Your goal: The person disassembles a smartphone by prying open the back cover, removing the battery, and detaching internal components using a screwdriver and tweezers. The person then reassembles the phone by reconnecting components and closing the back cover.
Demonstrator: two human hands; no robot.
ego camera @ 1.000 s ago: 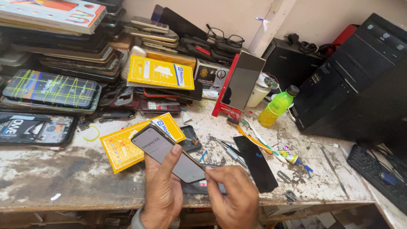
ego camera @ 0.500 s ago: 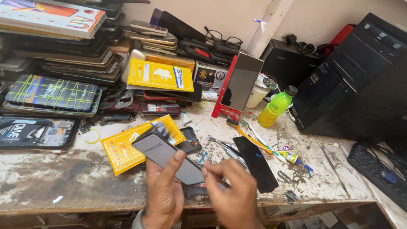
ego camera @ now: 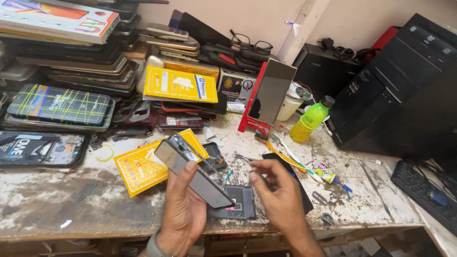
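Observation:
My left hand (ego camera: 183, 209) grips a dark smartphone (ego camera: 190, 172) tilted on its edge above the workbench, thumb along its glass face. Just to its right my right hand (ego camera: 280, 192) hovers apart from the phone, fingers curled, thumb and forefinger pinched close; whether they hold anything small I cannot tell. Beneath the phone lies a dark phone back panel (ego camera: 238, 202). A yellow card packet (ego camera: 143, 164) lies flat to the left of the phone.
Stacks of phones and screens (ego camera: 62, 102) fill the back left. A red-edged screen (ego camera: 269, 95) leans upright; a green bottle (ego camera: 310, 119) stands beside it. A black computer tower (ego camera: 395, 85) is at right, a keyboard (ego camera: 426, 192) at the bench edge (ego camera: 95, 233).
My left hand has tipped the phone up from lying flat to standing on its edge. My right hand has come off the phone and moved right.

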